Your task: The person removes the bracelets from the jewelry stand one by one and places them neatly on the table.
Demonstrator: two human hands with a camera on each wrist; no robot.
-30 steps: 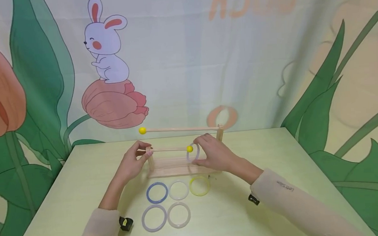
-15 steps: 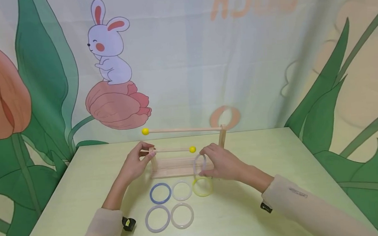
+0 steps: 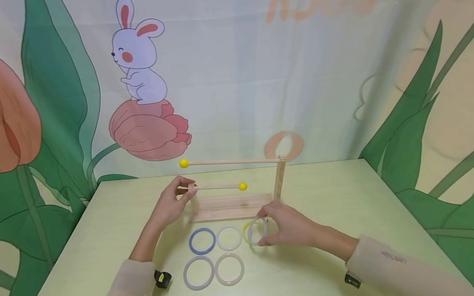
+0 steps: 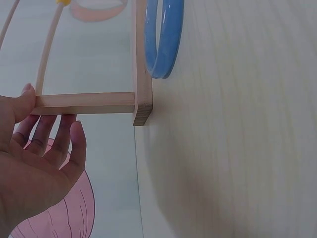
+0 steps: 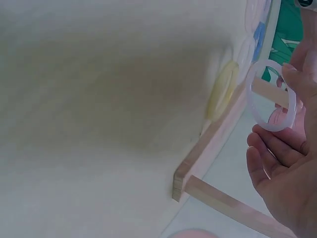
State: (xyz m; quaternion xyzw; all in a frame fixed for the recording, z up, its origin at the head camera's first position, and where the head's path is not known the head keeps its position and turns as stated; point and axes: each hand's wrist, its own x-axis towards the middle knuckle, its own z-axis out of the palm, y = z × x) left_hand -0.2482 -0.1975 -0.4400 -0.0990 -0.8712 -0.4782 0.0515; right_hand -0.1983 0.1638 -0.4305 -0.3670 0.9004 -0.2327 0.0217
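My left hand (image 3: 169, 204) grips the top of the short post (image 4: 89, 103) of a wooden rack (image 3: 233, 207), thumb on one side and fingers on the other. From that post a short rod with a yellow ball (image 3: 243, 186) on its end points right. My right hand (image 3: 292, 225) pinches a pale translucent ring (image 5: 250, 96) between thumb and fingers. The ring is tilted on edge, in front of the rack, and overlaps the yellow ring (image 5: 225, 89) in the head view. No ring hangs on either rod.
A taller post (image 3: 279, 180) carries a long rod (image 3: 229, 162) pointing left, also ball-tipped. On the table lie a blue ring (image 3: 191, 242), a clear ring (image 3: 218, 238), a lavender ring (image 3: 185, 274) and a pinkish ring (image 3: 217, 270). A printed curtain (image 3: 226, 78) hangs behind.
My right hand has carried the pale ring away from the short rod's ball, down and toward me, to above the yellow ring. My left hand keeps its grip on the short post.
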